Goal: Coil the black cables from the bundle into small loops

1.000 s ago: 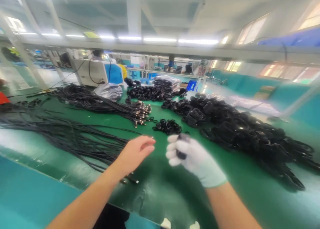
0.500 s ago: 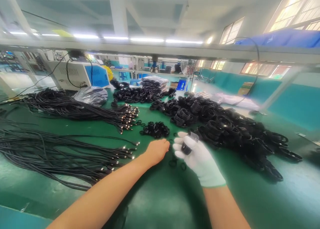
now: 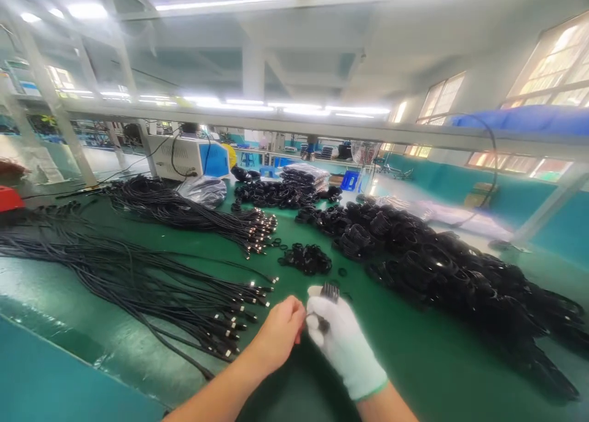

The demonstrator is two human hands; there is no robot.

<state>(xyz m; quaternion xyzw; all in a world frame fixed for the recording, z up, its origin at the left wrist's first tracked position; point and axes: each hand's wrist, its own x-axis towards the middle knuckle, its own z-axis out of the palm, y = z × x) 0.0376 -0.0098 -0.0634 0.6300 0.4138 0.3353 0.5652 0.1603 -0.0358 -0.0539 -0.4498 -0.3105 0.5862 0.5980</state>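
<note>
Bare left hand (image 3: 278, 335) curled loosely, fingertips pressed against the gloved fingers beside it; whether anything sits pinched inside, impossible to tell. Right hand in a white knit glove (image 3: 343, 343) closed around a small black ribbed cable piece (image 3: 329, 292), whose upper end pokes out above the glove's fingertips. Both hands low and central, just above the green rubber mat of the worktable (image 3: 427, 360), touching one another.

Just beyond the hands, a small heap of black rubber rings (image 3: 306, 258), with a few loose rings scattered on the mat nearby. To the right, a long sprawling pile of coiled black cables (image 3: 442, 268) running from the middle of the table toward the near right edge. To the left, a fanned spread of straight black cables with metal-tipped ends (image 3: 138, 281), the plugs pointing toward the hands. Farther back, a second bundle of straight black cables (image 3: 193, 210) with its tips near the ring heap.

At the far end, a white and blue machine box (image 3: 191, 157), a clear plastic bag (image 3: 202, 189) beside it, and more bagged black coils (image 3: 304, 176). Overhead, a grey metal rail (image 3: 322, 127) with strip lights.
</note>
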